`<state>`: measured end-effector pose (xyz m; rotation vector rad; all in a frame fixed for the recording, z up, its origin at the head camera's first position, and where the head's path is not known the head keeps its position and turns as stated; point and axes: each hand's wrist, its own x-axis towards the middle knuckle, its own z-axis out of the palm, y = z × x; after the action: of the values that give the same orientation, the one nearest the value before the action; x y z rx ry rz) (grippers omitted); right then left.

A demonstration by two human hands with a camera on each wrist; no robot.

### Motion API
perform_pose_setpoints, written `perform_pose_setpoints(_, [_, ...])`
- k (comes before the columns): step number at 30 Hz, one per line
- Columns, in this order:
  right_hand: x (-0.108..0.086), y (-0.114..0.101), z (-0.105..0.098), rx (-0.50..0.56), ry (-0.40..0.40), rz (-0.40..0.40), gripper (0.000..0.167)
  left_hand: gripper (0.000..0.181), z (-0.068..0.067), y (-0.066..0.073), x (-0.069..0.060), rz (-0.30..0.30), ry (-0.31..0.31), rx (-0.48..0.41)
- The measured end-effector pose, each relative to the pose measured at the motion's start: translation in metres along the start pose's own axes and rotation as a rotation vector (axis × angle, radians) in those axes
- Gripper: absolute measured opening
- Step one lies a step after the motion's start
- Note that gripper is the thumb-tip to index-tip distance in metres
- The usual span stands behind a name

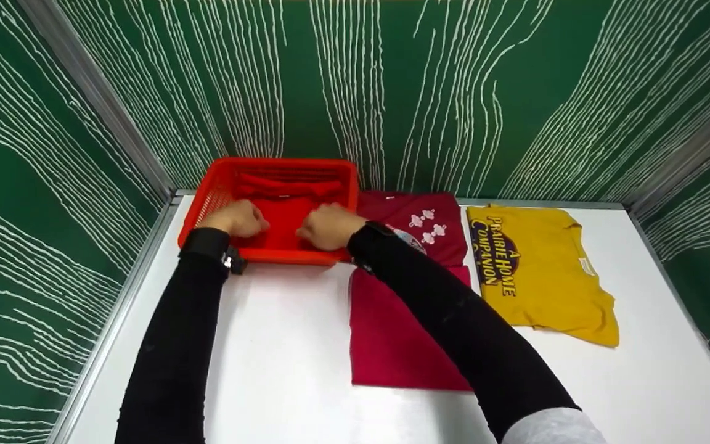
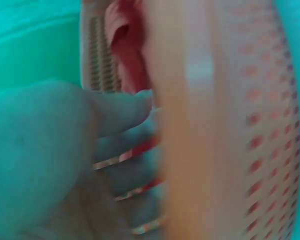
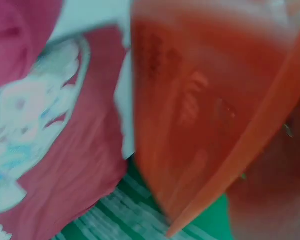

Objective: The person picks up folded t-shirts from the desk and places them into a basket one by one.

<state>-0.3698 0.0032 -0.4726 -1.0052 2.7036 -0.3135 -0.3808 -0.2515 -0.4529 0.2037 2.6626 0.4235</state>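
Note:
A red cloth lies in the red basket at the back left of the table. Both hands reach over the basket's front rim, curled at either side of the cloth: the left hand pinches it at the left, the right hand at the right. In the left wrist view the thumb of the left hand meets the cloth beside the blurred basket wall. The basket hides the right fingertips in the right wrist view; part of the right hand shows at the lower right.
Right of the basket lies a maroon shirt with a print, a crimson folded cloth in front of it. Farther right is a yellow shirt with lettering. Green, white-streaked walls stand behind and beside the white table.

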Motion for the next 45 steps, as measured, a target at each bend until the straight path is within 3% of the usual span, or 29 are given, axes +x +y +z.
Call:
perform_pose_setpoints(2, [0.000, -0.007, 0.002, 0.032, -0.095, 0.000, 0.047, 0.032, 0.007, 0.012, -0.009, -0.007, -0.055, 0.031])
perform_pose_setpoints(4, [-0.003, -0.011, 0.002, 0.037, -0.087, 0.007, 0.046, 0.032, 0.014, 0.023, -0.014, -0.011, -0.026, 0.055])
perform_pose_setpoints(6, [-0.008, -0.013, 0.002, 0.052, 0.005, 0.002, 0.038, 0.032, 0.021, 0.034, -0.020, 0.001, 0.068, 0.056])
perform_pose_setpoints(8, [-0.016, -0.014, -0.001, 0.078, 0.143, -0.016, 0.029, 0.030, 0.028, 0.047, -0.027, 0.048, 0.210, 0.042])
perform_pose_setpoints(11, [-0.037, -0.014, -0.009, 0.156, 0.320, -0.056, 0.022, 0.025, 0.041, 0.071, -0.043, 0.177, 0.427, 0.002])
perform_pose_setpoints(13, [-0.056, -0.012, -0.015, 0.211, 0.398, -0.076, 0.022, 0.020, 0.052, 0.089, -0.059, 0.286, 0.546, -0.024])
perform_pose_setpoints(16, [-0.095, -0.002, -0.018, 0.268, 0.426, -0.080, 0.022, 0.015, 0.073, 0.117, -0.085, 0.456, 0.663, -0.034])
perform_pose_setpoints(18, [-0.125, 0.011, -0.015, 0.275, 0.403, -0.070, 0.022, 0.014, 0.089, 0.135, -0.099, 0.543, 0.699, -0.017])
perform_pose_setpoints(21, [-0.166, 0.035, -0.003, 0.247, 0.328, -0.032, 0.024, 0.015, 0.116, 0.154, -0.112, 0.618, 0.656, 0.000])
perform_pose_setpoints(23, [-0.190, 0.052, 0.010, 0.201, 0.298, 0.009, 0.023, 0.018, 0.133, 0.163, -0.113, 0.612, 0.590, 0.017])
perform_pose_setpoints(28, [-0.241, 0.086, 0.046, 0.099, 0.282, 0.153, 0.014, 0.028, 0.176, 0.173, -0.102, 0.578, 0.463, 0.112])
perform_pose_setpoints(33, [-0.268, 0.098, 0.075, 0.017, 0.259, 0.245, 0.010, 0.024, 0.207, 0.172, -0.091, 0.600, 0.417, 0.210])
perform_pose_setpoints(36, [-0.269, 0.096, 0.086, -0.018, 0.279, 0.234, 0.015, 0.024, 0.215, 0.169, -0.089, 0.581, 0.418, 0.239])
perform_pose_setpoints(41, [-0.265, 0.090, 0.095, -0.041, 0.322, 0.198, 0.020, 0.026, 0.214, 0.162, -0.092, 0.534, 0.399, 0.246])
perform_pose_setpoints(45, [-0.267, 0.092, 0.089, 0.008, 0.372, 0.220, 0.012, 0.025, 0.211, 0.157, -0.091, 0.499, 0.471, 0.195])
